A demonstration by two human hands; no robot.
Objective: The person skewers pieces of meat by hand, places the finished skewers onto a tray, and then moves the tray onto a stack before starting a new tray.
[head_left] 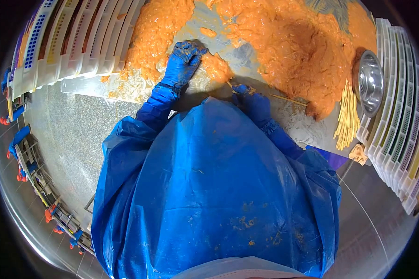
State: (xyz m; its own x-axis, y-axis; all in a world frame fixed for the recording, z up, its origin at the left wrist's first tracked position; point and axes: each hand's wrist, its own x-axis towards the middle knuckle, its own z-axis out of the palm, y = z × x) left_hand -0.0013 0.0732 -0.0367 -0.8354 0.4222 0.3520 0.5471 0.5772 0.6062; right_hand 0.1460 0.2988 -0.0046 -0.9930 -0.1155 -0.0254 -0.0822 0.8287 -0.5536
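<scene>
My left hand [186, 58], in a blue glove, is closed at the edge of a piece of orange marinated meat [217, 68]. Its curled fingers appear to grip the end of that piece, though they hide the contact. Just to the right, my right hand [252, 98], also gloved in blue, is closed around a thin wooden skewer [288, 99]. One end of the skewer points at the meat; the other sticks out to the right. Whether the tip has pierced the meat is too small to tell.
Large heaps of orange meat [293, 51] cover the metal table [246, 56]. A skewer bundle [347, 116] and a steel bowl [370, 83] lie at right. Stacked plastic crates [88, 42] stand left, more crates [398, 116] right. Several people in blue and red are far left.
</scene>
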